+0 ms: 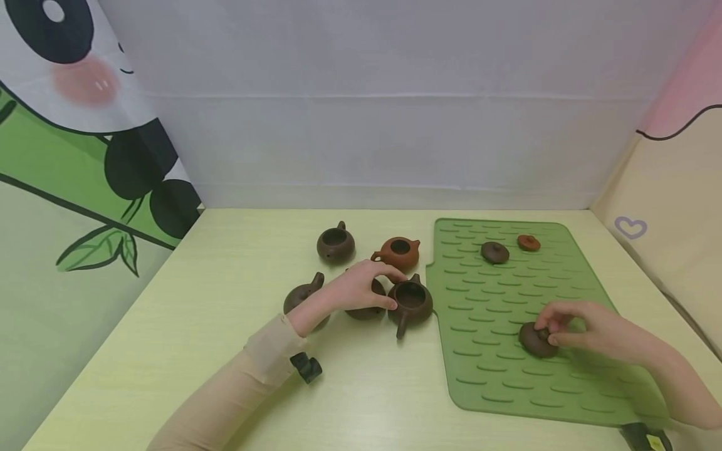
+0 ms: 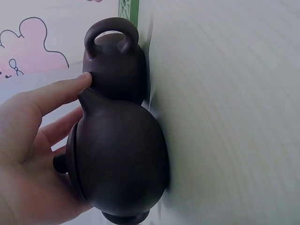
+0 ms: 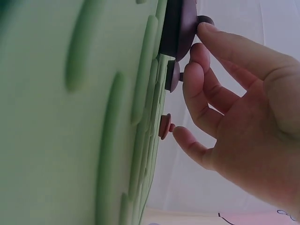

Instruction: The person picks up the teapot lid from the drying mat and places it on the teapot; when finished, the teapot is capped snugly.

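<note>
Head view: 1 pale table [image 1: 361, 388] bears, on its right side, 1 green ridged mat [image 1: 474, 382], and left of that 5 teapots, 4 dark brown and 1 reddish. 2 hands are at work. The left hand [image 1: 361, 285] bends over a lidded dark teapot [image 2: 122, 159], seen close in the left wrist view; thumb and index finger are spread apart, the thumb tip touching a lidless dark teapot [image 1: 410, 299] beside the mat's left edge. Farther back stand 2 more without lids, a reddish teapot [image 1: 399, 252] and a round dark teapot [image 1: 335, 247]. The 5th, a half-hidden teapot [image 1: 301, 293], sits partly behind the left wrist. 3 lids are at the mat: the right hand [image 1: 612, 335] has thumb and index finger clamped on the knob of a near dark lid [image 1: 534, 343]; whether it is raised, I cannot tell. Well apart, farther back, lie a far dark lid [image 1: 495, 252] and, smallest, a reddish lid [image 1: 528, 242].
</note>
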Available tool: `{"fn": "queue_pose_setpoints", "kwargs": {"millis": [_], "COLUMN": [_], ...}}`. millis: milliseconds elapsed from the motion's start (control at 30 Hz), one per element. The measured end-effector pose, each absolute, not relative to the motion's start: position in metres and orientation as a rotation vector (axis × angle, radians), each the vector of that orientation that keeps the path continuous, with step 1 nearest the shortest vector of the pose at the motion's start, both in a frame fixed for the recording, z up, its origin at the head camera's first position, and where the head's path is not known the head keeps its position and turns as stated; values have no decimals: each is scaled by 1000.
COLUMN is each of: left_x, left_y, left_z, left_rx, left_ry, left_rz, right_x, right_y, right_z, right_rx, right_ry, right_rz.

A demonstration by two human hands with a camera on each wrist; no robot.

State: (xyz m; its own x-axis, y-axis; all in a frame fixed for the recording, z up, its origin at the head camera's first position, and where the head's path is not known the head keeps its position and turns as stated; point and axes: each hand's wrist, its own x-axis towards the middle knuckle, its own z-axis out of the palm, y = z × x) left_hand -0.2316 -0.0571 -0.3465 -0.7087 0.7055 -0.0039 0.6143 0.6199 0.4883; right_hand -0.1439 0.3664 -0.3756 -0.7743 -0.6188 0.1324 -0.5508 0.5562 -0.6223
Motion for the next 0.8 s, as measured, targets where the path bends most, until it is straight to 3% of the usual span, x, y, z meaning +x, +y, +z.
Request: {"fn": "queue_pose_setpoints", "kwargs": {"millis": [800], "left_x": [-233], "left_y": [-59], "left_z": [-350], "left_rx": [1033], "left_ry": [2620], "left_rz": [765], "right_x": [-151], "right_y": [329], "right_z": [-344], "right_rx": [-1060], "right_ry": [2818], "right_rz": [-927]}}
